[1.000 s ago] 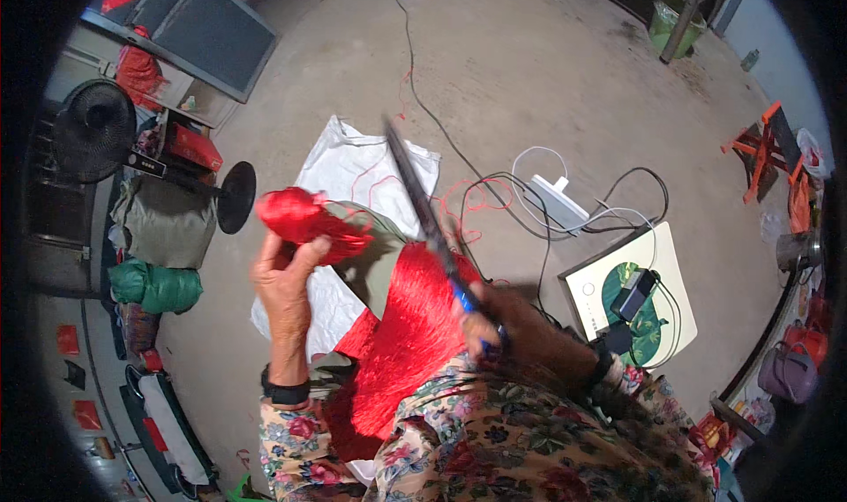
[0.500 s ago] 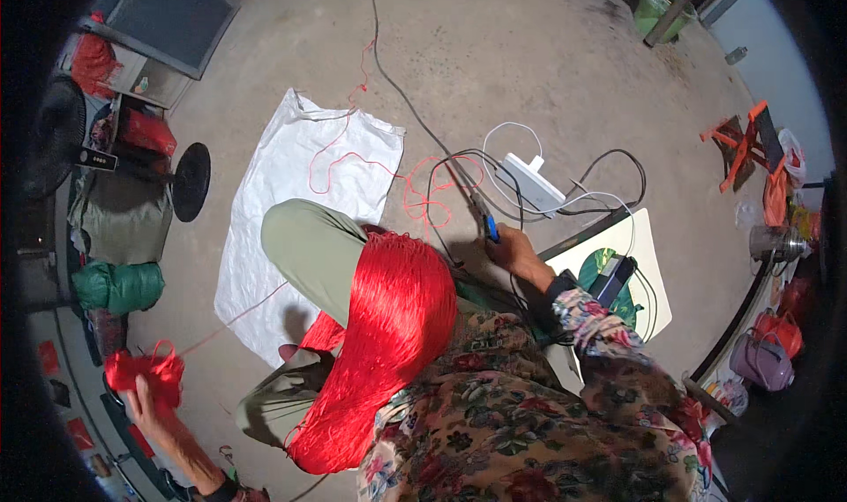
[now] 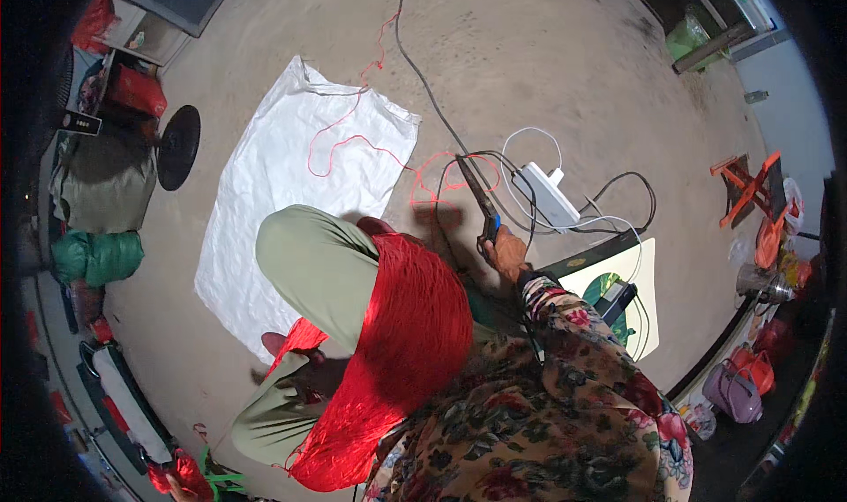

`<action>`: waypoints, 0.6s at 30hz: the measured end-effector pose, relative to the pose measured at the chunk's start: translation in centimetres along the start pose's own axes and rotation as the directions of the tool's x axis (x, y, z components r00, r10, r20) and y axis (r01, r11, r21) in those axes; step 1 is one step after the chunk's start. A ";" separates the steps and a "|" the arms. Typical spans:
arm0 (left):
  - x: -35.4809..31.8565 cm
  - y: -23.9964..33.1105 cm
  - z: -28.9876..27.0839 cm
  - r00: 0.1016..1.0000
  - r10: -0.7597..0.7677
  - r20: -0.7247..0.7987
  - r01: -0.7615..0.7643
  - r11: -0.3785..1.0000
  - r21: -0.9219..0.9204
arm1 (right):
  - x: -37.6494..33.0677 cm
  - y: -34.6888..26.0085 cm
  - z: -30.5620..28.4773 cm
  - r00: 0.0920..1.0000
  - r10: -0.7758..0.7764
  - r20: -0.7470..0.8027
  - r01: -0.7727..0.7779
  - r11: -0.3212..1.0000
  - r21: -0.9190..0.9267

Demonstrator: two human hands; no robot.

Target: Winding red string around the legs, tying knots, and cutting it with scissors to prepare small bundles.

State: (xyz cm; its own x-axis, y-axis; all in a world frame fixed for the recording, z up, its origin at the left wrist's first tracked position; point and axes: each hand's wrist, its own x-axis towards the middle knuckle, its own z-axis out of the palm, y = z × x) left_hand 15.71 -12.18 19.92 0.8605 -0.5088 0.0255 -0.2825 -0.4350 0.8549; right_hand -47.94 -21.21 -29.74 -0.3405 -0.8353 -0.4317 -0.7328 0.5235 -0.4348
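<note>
A large hank of shiny red thread [image 3: 388,370] drapes over my lap and bent legs. At the lower left rim, my left hand [image 3: 179,490] shows only in part, its fingers closed on a small bundle of red thread [image 3: 196,475]. My right hand [image 3: 507,255] is wrapped round the blue-and-black handle of a long dark wand-like tool [image 3: 476,193], which points away from me. Its exact kind is unclear. Just past its tip, loose red thread [image 3: 432,180] lies in loops and runs over a white woven sheet [image 3: 309,131].
A white power strip [image 3: 549,195] with tangled cords lies beyond my right hand, near a cream board [image 3: 648,273]. A black cable [image 3: 423,87] crosses the floor. At left stand a round black fan-like disc [image 3: 179,147] and a green bundle [image 3: 97,257]; at right, an orange folding stool [image 3: 750,189].
My left hand and its red bundle have moved down to the lower rim. My right hand has shifted slightly nearer, with the wand-like tool still in it. The whole view has tilted a little.
</note>
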 end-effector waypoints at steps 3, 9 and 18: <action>-1.0 -2.0 0.8 0.999 -0.052 -0.015 0.052 0.999 0.005 | 0.4 0.7 0.5 1.000 0.018 0.017 -0.018 1.000 0.009; -1.6 -5.2 1.4 0.991 -0.132 -0.021 0.132 0.991 -0.003 | 1.0 1.5 1.4 0.998 -0.035 -0.046 0.035 0.999 -0.006; -2.4 -9.0 1.0 0.975 -0.216 -0.040 0.216 0.976 -0.024 | 2.9 2.1 1.8 0.989 -0.078 0.125 0.099 0.979 -0.179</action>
State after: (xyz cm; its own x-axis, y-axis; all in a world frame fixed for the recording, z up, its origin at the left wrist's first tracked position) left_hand 15.77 -7.78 11.65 0.9177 -0.3721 -0.1393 -0.0803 -0.5168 0.8523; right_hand -49.37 -22.25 -33.30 -0.2062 -0.8458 -0.4921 -0.8565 0.3992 -0.3272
